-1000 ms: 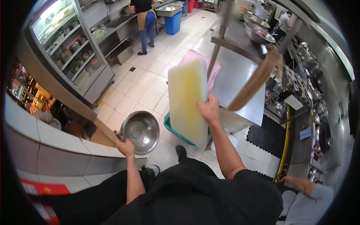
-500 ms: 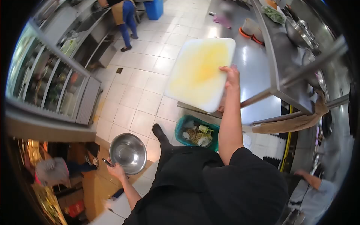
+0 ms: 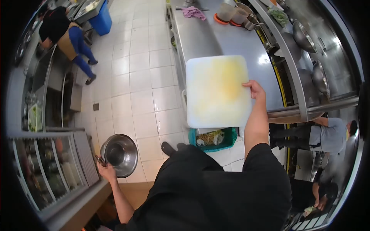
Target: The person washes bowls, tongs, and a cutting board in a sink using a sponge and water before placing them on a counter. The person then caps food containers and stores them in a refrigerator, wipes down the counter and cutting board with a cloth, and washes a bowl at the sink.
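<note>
My right hand (image 3: 256, 91) is closed on the right edge of a white cutting board (image 3: 210, 92), thumb on its face. Yellow stains spread over the board's upper right. The board is held over the near end of a steel counter (image 3: 246, 50). Low on the left, my left hand (image 3: 107, 171) grips the rim of a steel mixing bowl (image 3: 131, 163). A dark, slim handle (image 3: 99, 159), perhaps a knife's, also sticks out of that hand; the rest of it is hidden. The bowl looks bare inside.
A green-lined bin (image 3: 232, 139) with food scraps stands below the board. Plastic containers (image 3: 227, 13) and a pink cloth (image 3: 194, 13) lie on the counter. A glass-fronted fridge (image 3: 46, 165) stands left. One person (image 3: 71, 36) works far left; two others are at right.
My view has turned left along the aisle. The board has come over the counter and sits straighter. Both hands keep their holds.
</note>
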{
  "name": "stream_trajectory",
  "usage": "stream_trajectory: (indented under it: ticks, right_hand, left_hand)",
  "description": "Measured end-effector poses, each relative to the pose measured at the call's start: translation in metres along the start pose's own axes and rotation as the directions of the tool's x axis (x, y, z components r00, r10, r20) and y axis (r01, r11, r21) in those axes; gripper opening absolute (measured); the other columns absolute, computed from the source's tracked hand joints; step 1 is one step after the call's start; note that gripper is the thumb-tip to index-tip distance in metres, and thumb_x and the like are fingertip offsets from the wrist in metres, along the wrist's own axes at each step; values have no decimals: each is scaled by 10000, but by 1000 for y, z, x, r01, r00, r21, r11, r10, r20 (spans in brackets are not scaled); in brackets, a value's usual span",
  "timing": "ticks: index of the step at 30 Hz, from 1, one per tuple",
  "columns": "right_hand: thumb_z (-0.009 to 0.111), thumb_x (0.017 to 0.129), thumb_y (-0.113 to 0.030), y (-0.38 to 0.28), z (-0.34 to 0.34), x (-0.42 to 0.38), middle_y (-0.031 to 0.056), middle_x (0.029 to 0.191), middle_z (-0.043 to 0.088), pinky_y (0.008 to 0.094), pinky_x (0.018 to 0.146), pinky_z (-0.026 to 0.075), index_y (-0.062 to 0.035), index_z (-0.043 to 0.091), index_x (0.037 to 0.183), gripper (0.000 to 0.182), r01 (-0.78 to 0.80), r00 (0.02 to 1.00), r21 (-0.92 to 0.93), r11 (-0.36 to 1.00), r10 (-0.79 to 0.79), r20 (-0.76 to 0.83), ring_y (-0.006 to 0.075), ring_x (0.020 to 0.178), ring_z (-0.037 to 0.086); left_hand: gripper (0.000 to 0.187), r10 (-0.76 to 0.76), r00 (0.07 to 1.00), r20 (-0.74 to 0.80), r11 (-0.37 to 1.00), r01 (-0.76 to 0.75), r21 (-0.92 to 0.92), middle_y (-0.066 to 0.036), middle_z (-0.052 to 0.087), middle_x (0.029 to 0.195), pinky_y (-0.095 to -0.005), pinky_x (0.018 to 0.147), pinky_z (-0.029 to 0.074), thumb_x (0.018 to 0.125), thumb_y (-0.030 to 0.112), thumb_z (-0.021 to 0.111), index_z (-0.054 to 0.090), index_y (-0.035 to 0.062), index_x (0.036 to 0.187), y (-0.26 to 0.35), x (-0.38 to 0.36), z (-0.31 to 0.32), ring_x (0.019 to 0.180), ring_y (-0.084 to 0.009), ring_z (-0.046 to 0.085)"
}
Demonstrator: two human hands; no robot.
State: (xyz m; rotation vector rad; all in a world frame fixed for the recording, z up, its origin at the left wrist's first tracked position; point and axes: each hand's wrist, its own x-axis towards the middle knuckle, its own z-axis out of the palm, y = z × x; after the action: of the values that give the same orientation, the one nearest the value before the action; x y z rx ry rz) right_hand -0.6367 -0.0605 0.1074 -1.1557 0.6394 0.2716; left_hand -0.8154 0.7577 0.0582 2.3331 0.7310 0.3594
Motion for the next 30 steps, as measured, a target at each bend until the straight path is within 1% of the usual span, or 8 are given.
stream_trajectory:
  ticks: [2,4,6,8,9,12,26,30]
  right_hand:
    - [664,844,-110,3,-6,3,214,1156,672,434,879,557,59,606,1234,429,-43,936,-359,932,-88,-342,343,999,688]
    - [636,889,-215,-6,-51,46,271,1245,635,453,935,523,84,584,1256,476,-422,637,-805,417,-495,-590,404,1090,653]
    - [590,924,-273,5,-11,40,315,1291,584,459,1008,477,96,570,1261,500,-219,553,-931,293,-749,-366,447,1167,597]
    - [587,927,-297,32,95,20,311,1275,595,473,1034,452,66,575,1263,495,-43,523,-945,323,-799,-297,442,1203,568]
    - [607,920,-336,0,198,-42,286,1372,541,514,1079,401,6,508,1370,574,-175,855,-907,384,-397,-333,423,1291,506]
    - [663,845,-545,143,296,-33,290,1590,223,729,1114,154,-60,227,1569,974,-212,814,-969,129,-525,-248,558,1456,143]
    - [676,859,-341,220,320,-4,307,1550,284,642,1097,302,-7,368,1500,786,-291,653,-946,-144,-752,-87,535,1419,274]
    - [696,837,-357,192,331,-12,290,1437,427,596,1033,382,24,474,1389,706,-278,536,-932,233,-767,-352,462,1343,409]
  left_hand:
    - [555,66,996,53,998,-66,12,-103,650,1238,-301,857,479,742,-100,555,640,55,1269,27,46,7,937,-211,635]
    - [521,247,969,28,969,-247,-24,-104,646,1247,-299,877,478,747,-98,550,655,42,1238,38,86,29,969,-223,651]
    - [522,248,966,70,968,-244,-61,-97,645,1252,-297,912,474,757,-101,542,651,52,1244,59,119,50,1047,-221,655]
    - [532,151,969,196,987,-135,-90,-111,645,1241,-301,959,464,764,-120,531,621,21,1270,74,152,75,1125,-210,639]
    - [534,241,950,200,960,-203,-193,-114,648,1227,-300,964,464,773,-126,523,602,1,1285,83,165,89,1109,-203,640]
    - [533,339,903,266,894,-220,-390,-116,652,1186,-289,976,461,781,-150,494,563,-57,1302,112,204,126,1067,-188,645]
    - [512,580,663,473,799,-578,-169,-165,674,1166,-367,970,468,758,-95,547,603,-35,1264,207,395,264,1069,-284,649]
    - [497,681,494,541,699,-659,-279,-191,678,1146,-388,940,482,761,-33,613,612,-41,1257,261,424,310,1043,-310,654]
